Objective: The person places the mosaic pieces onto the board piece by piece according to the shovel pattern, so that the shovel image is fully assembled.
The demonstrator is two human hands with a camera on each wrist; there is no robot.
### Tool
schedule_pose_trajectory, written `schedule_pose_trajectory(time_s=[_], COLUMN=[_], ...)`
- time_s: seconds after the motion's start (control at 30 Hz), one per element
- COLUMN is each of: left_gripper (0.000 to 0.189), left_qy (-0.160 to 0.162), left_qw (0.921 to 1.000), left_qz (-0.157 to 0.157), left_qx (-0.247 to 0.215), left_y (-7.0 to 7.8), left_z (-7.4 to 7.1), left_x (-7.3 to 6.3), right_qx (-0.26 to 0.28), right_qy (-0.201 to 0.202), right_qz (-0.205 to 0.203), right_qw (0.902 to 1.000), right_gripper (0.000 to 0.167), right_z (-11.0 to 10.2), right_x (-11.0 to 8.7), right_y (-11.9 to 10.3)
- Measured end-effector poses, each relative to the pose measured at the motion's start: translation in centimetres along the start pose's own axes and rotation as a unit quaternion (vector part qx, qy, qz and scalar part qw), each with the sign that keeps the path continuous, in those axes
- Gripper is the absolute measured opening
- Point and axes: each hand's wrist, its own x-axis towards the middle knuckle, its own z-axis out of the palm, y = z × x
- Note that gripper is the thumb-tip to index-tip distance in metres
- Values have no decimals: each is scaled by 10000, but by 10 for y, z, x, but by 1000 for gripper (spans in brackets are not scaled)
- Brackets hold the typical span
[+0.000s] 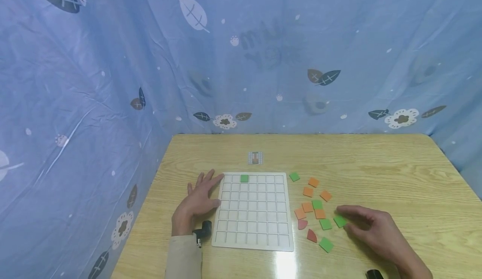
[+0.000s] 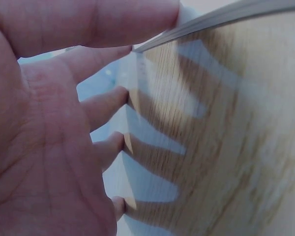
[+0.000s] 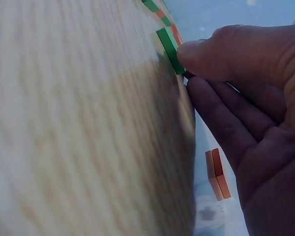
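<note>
A white gridded board point(image 1: 253, 212) lies on the table with one green square tile point(image 1: 244, 178) in its far row. Spread along the board's left side is my left hand point(image 1: 197, 201), its index fingertip at the far left corner and its thumb at the left edge. The left wrist view shows the palm with outstretched fingers on the wood. To the board's right, my right hand point(image 1: 376, 229) reaches to a green tile point(image 1: 340, 221) lying on the table. Its thumb is against that tile point(image 3: 170, 50), while the index finger extends past it, apart.
Loose orange tiles point(image 1: 308, 192), green tiles point(image 1: 326, 244) and red quarter-round tiles point(image 1: 311, 235) lie scattered between board and right hand. A small picture card point(image 1: 255, 157) lies beyond the board. Blue patterned cloth point(image 1: 278, 53) hangs behind the table and along its left side.
</note>
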Motion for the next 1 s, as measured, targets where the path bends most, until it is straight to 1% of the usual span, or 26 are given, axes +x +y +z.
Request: schedule_pose_trajectory(time_s=[0.2,0.4,0.63,1.0], left_gripper=[92,92,92,91], left_qy=[-2,11,28,15], left_qw=[10000,10000,10000,10000], left_qz=[-2,30,17,60], left_qx=[1,24,-18,-13], left_y=[0,-3,-2,-3], left_z=[0,1,1,1], left_x=[1,1,1,2], right_qx=[13,-187,-174,-286], right_qy=[66,84,70,300], right_qz=[-207,-240,-295,-449], right_qw=[9998,9995,9994,9981], right_gripper=[48,51,52,49], right_z=[0,1,2,5], right_x=[1,1,0,0], right_y=[1,2,1,1])
